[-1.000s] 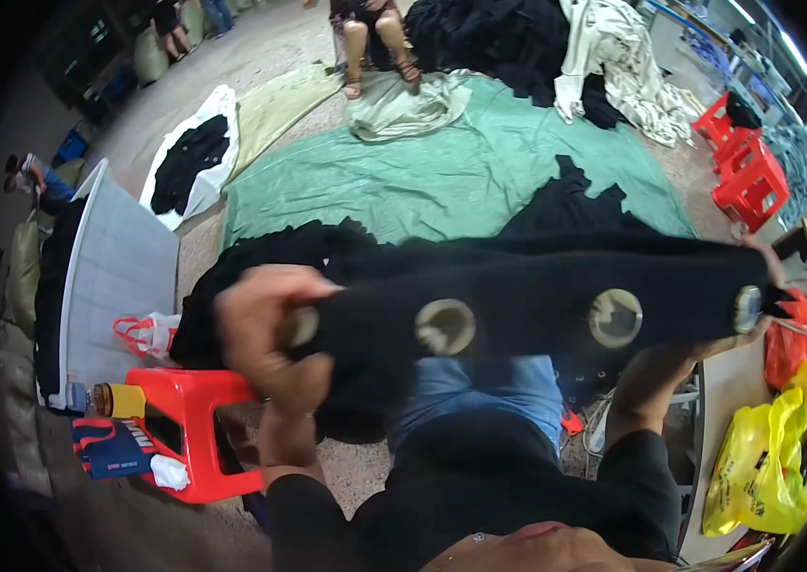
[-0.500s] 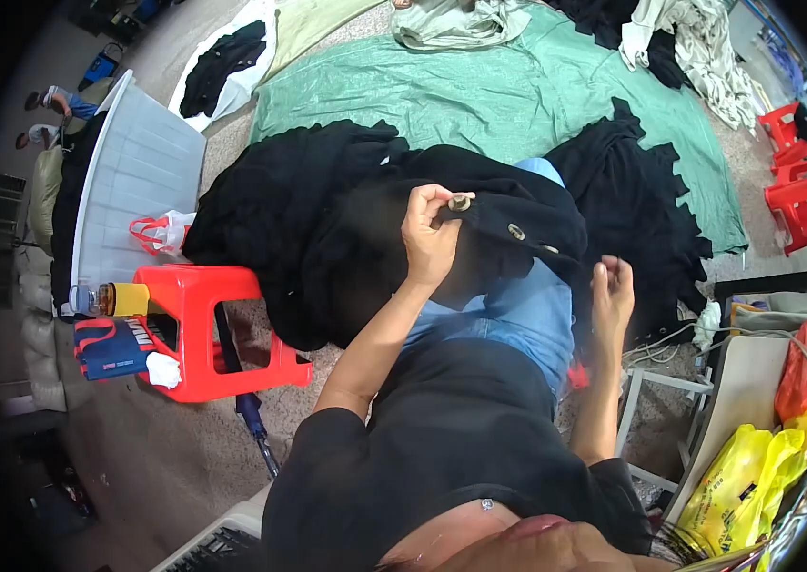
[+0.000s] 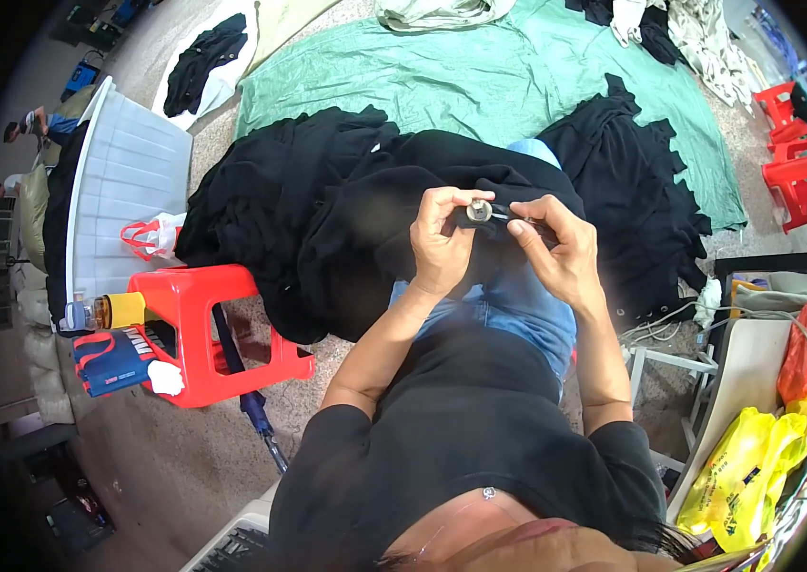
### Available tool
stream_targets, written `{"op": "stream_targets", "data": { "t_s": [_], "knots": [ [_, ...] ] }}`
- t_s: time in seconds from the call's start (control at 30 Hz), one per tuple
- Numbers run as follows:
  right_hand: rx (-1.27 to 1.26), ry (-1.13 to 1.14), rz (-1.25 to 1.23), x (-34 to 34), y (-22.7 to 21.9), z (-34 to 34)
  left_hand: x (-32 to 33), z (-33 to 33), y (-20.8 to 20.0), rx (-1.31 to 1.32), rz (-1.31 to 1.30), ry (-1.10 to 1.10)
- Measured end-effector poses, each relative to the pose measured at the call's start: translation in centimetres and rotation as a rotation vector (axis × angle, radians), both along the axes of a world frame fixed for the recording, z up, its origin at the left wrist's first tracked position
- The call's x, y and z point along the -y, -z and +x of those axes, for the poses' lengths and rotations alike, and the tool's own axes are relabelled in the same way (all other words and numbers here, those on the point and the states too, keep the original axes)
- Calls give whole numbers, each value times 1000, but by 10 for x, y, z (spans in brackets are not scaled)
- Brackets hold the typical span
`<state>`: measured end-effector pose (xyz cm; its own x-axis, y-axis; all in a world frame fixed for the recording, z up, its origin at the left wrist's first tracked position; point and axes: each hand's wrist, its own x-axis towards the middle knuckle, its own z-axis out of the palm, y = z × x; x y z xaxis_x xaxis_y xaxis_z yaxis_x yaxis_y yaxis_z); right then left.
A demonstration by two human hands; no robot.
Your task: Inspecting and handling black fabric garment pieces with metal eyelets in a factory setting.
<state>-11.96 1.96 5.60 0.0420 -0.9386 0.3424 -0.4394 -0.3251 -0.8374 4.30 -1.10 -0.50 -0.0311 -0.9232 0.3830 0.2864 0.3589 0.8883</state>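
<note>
My left hand (image 3: 442, 250) pinches the edge of a black garment (image 3: 356, 229) spread over my lap, thumb and finger around a round brownish button (image 3: 479, 211). Close beside it on the right, my right hand (image 3: 564, 255) is closed on a small dark tool with a thin metal tip (image 3: 501, 214); the tip points at the button, and the fingers hide much of the tool. I cannot tell whether the tip touches the button or its threads. Under the cloth my blue jeans show.
More black garments (image 3: 618, 200) lie at my right on a green sheet (image 3: 375, 76). To the left stand a red stool (image 3: 199, 286) carrying a bottle and a blue bag, and a large pale bin (image 3: 127, 181). A yellow plastic bag (image 3: 746, 477) lies at the lower right.
My right hand has come up and left from beside my lap to the button, the small tool now showing in its fingers. My left hand keeps its pinch, shifted slightly right.
</note>
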Motion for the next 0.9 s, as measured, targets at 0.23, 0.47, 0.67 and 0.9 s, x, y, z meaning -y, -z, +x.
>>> {"op": "stream_targets", "data": {
  "t_s": [0.23, 0.47, 0.67, 0.9],
  "knots": [
    [-107, -33, -66, 4, -2, 1, 0, 0, 3, 106, -94, -43],
    [-160, -45, -100, 4, 2, 2, -1, 1, 5, 123, -89, -43],
    [-97, 154, -108, 1, 7, 11, -6, 1, 7, 200, -13, -92],
    [208, 166, 141, -6, 34, 6, -3, -7, 9, 87, -34, -41]
  ]
}}
